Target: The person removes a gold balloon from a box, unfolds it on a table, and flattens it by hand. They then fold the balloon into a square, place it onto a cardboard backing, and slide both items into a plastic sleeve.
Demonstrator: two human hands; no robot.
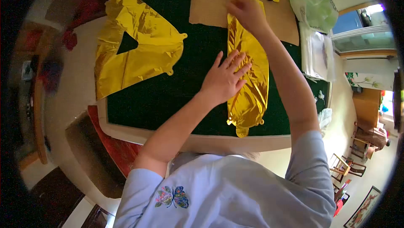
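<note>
Pale blue shirt (240, 190) right up close, butterfly embroidery (172, 197) on it — and beyond, a long gold foil balloon (257, 83) lies on the green-topped bench (160, 97), far end over a cardboard sheet (280, 30). Left hand (227, 76) spread flat across the foil, grip loose! Right hand (248, 14) curled at the far end — can't tell if its grip has foil. A-shaped foil balloon (155, 45) to the left, plastic bag (315, 11) crowding the far right corner.
</note>
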